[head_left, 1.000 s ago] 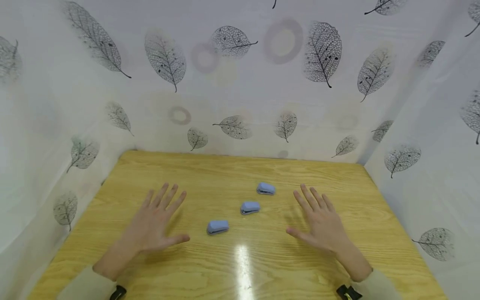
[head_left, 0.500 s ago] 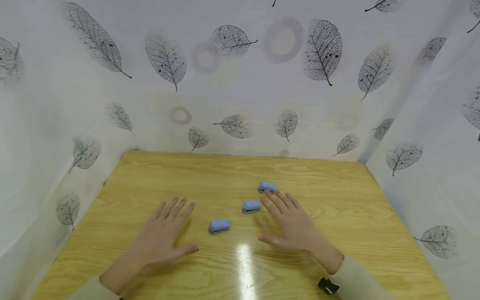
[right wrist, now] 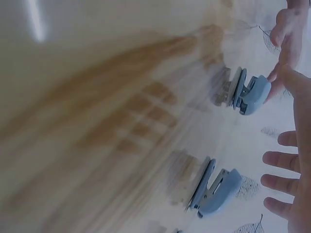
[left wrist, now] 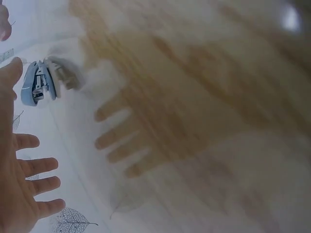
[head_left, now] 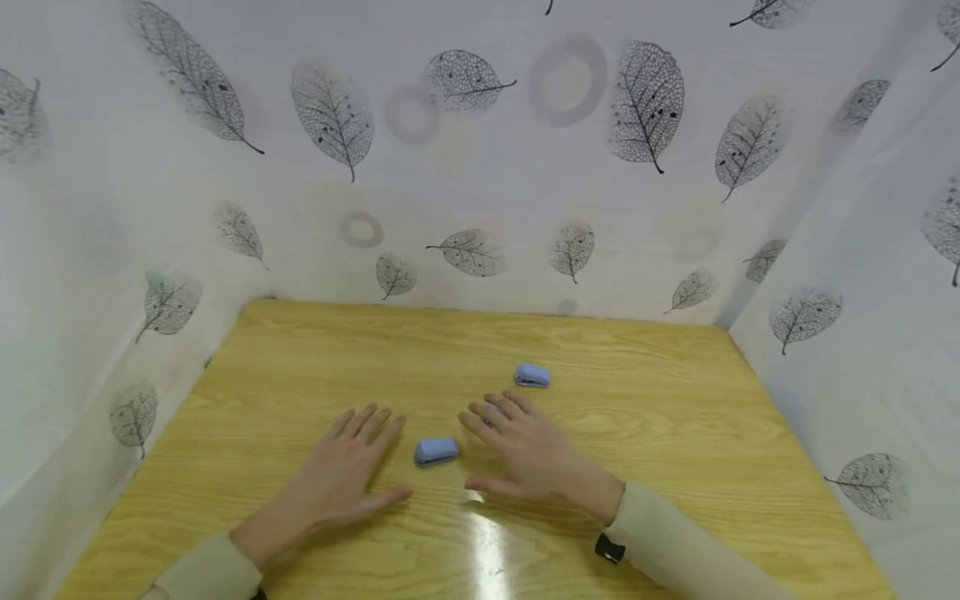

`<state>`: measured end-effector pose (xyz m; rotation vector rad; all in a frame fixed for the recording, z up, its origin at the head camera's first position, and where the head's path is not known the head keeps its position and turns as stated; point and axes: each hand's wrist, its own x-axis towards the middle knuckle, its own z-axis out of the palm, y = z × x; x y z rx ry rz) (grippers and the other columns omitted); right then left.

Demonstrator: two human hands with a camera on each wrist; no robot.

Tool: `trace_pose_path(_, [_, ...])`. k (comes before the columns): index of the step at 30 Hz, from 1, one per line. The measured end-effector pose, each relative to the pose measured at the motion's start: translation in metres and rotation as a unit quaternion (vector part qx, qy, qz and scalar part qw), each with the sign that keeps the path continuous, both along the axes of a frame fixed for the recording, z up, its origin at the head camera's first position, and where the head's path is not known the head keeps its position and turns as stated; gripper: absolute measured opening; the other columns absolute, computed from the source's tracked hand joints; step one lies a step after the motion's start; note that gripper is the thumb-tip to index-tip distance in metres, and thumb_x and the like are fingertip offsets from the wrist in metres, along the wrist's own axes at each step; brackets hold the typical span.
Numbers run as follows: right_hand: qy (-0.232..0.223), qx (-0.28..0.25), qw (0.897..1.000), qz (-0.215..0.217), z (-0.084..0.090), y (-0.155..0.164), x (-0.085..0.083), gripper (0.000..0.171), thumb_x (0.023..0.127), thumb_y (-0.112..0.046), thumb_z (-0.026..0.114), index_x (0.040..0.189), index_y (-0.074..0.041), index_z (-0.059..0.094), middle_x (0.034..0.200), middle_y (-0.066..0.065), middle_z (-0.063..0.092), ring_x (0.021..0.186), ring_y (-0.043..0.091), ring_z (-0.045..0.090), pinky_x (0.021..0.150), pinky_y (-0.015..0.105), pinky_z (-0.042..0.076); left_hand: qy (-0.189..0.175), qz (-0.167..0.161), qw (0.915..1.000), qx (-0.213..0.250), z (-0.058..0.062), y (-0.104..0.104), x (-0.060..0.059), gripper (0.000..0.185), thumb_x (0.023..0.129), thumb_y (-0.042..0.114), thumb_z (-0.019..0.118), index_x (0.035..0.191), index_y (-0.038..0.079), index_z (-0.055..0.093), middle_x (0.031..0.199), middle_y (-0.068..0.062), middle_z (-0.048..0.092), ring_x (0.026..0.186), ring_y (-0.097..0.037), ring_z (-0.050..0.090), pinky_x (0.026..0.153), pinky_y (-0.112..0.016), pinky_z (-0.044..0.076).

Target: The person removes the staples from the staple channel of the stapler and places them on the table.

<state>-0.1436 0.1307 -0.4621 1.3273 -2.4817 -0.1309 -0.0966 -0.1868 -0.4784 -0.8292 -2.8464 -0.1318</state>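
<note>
Three small blue staplers lie on the table in a slanting row. My left hand (head_left: 337, 479), fingers spread and straight, hovers left of the nearest stapler (head_left: 437, 452) and holds nothing. My right hand (head_left: 536, 458) is over the middle stapler (right wrist: 221, 194), which its fingers mostly hide in the head view. From the right wrist the fingers look straight and apart from that stapler. The far stapler (head_left: 532, 375) lies just beyond the right fingertips. In the left wrist view, the nearest stapler (left wrist: 36, 85) stands by the left thumb.
The wooden table (head_left: 337, 342) is glossy and mirrors the hands and staplers. A pale curtain (head_left: 480, 167) with printed leaves surrounds its back and sides. A black band (head_left: 609, 548) sits at the right sleeve.
My right hand has moved left, from the table's right side to over the middle stapler. My left hand has drifted right and nearer to me. The staplers stay in place.
</note>
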Motion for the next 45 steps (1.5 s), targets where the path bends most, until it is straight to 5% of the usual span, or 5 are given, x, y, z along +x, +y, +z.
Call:
trace_pose_path(18, [-0.003,0.053,0.998,0.038,-0.006,-0.035,-0.017,0.055,0.1,-0.062,0.059,0.138,-0.023,0.063,0.139,-0.001,0.068,0.133,0.023,0.062,0.118,0.043,0.047,-0.053,-0.041,0.9976,-0.019,-0.001,0.016,-0.015,0.071,0.096,0.064,0.063,0.139,0.007,0.062,0.138,-0.016,0.064,0.131,-0.038,0.06,0.105,-0.056,0.053])
trace_pose_path(30, [0.026,0.065,0.996,0.052,-0.009,-0.043,-0.02,0.039,0.104,-0.057,0.056,0.121,-0.025,0.07,0.128,-0.007,0.071,0.126,0.019,0.066,0.114,0.04,0.05,-0.032,-0.046,0.9984,-0.011,-0.006,0.019,-0.025,0.048,0.098,0.055,0.067,0.121,0.012,0.069,0.123,-0.008,0.066,0.117,-0.029,0.063,0.097,-0.049,0.056])
trace_pose_path(40, [0.004,0.063,0.997,0.049,-0.007,-0.056,-0.024,0.036,0.106,-0.057,0.053,0.117,-0.026,0.068,0.122,-0.009,0.069,0.122,0.014,0.064,0.114,0.036,0.049,-0.011,-0.034,0.9985,0.042,-0.01,0.014,-0.028,0.033,0.095,0.045,0.076,0.109,0.016,0.071,0.115,-0.003,0.067,0.111,-0.024,0.065,0.091,-0.045,0.057])
trace_pose_path(45, [-0.026,0.071,0.996,0.041,-0.008,-0.067,-0.029,0.038,0.107,-0.057,0.053,0.122,-0.026,0.069,0.127,-0.008,0.069,0.124,0.015,0.064,0.113,0.035,0.05,-0.034,-0.026,0.9963,0.074,-0.012,0.004,-0.03,0.027,0.093,0.04,0.08,0.105,0.018,0.07,0.115,-0.001,0.067,0.112,-0.025,0.064,0.092,-0.047,0.055])
